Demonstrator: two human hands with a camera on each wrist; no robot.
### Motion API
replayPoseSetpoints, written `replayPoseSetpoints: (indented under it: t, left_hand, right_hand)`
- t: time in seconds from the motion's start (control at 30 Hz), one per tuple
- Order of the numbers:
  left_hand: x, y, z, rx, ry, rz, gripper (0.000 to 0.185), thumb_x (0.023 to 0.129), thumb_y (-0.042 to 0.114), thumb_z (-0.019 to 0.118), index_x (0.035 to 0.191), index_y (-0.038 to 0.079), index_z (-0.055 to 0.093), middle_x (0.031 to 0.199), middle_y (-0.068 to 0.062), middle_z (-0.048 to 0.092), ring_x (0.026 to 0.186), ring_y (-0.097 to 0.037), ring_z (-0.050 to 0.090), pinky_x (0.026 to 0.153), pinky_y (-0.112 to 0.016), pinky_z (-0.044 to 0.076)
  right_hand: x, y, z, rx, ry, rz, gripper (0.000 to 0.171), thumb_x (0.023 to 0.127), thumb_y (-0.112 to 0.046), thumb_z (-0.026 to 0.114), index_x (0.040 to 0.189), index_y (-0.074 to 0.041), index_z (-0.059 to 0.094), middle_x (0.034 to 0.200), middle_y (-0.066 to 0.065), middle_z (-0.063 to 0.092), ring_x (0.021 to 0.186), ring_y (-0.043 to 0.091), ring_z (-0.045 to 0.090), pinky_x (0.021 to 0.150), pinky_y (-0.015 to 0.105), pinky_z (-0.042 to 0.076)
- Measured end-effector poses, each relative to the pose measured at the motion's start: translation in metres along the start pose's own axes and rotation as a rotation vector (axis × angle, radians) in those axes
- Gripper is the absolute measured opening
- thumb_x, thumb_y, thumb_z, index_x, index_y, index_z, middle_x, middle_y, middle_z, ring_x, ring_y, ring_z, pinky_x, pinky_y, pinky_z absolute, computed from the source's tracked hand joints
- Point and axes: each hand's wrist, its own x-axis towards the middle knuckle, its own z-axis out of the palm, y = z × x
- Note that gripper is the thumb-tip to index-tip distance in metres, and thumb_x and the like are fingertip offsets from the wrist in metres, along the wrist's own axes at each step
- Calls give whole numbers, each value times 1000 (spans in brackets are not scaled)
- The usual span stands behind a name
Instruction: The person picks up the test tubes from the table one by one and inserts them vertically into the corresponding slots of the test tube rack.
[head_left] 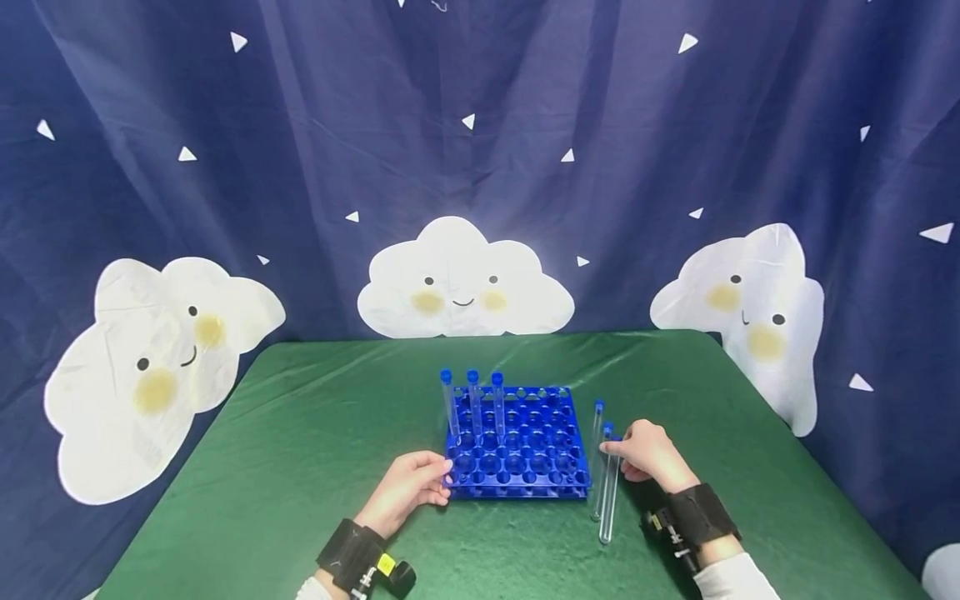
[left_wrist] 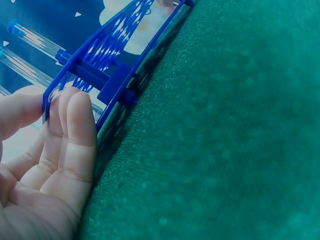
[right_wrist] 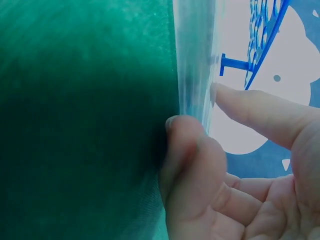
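A blue test tube rack (head_left: pixel 517 481) stands on the table with three blue-capped clear test tubes (head_left: pixel 498 408) upright in its left part. My left hand (head_left: pixel 408 483) grips the rack's near left corner, thumb on the upper plate and fingers against the side, as the left wrist view shows. To the right of the rack, several more blue-capped test tubes (head_left: pixel 597 475) lie close together on the table. My right hand (head_left: pixel 651 454) pinches at a clear test tube (right_wrist: pixel 195 60) near its capped end, between thumb and fingers. The fingers partly hide the caps there.
A green cloth covers the table (head_left: pixel 337 417). Behind it hangs a dark blue curtain (head_left: pixel 510 167) with white clouds and small triangles. A black strap with a small camera sits on each wrist.
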Motion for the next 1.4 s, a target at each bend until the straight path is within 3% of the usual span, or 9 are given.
replayPoseSetpoints:
  t: [0.4, 0.77, 1.17, 1.4]
  left_hand:
    - [1, -2, -2, 20, 2, -3, 26, 90, 22, 68, 102, 0, 62, 79, 1, 66, 66, -12, 65, 66, -29, 60]
    - [1, -2, -2, 8, -6, -5, 25, 90, 22, 68, 101, 0, 61, 79, 1, 66, 66, -12, 64, 65, -28, 60]
    - [2, -1, -1, -4, -10, -1, 20, 91, 20, 68, 98, 3, 62, 78, 1, 66, 65, -11, 64, 65, -28, 60]
    - [2, -1, -1, -1, -11, -1, 21, 91, 20, 67, 99, 2, 62, 78, 1, 65, 66, -12, 64, 65, -28, 60]
  right_hand:
    - [1, 1, 3, 45, 3, -17, 25, 83, -17, 74, 71, 1, 62, 52, 6, 58, 44, 13, 60, 46, 31, 57]
    - [-1, -4, -1, 153, -39, -24, 24, 87, -14, 69, 85, 1, 51, 57, 6, 57, 48, 14, 62, 49, 32, 58]
    - [3, -22, -19, 205, -39, -135, 22, 93, -14, 64, 94, 1, 48, 59, 4, 54, 52, 13, 57, 53, 33, 59]
    - [3, -44, -32, 177, 28, -222, 25, 93, -17, 65, 100, 0, 49, 60, 6, 57, 54, 16, 60, 56, 34, 60]
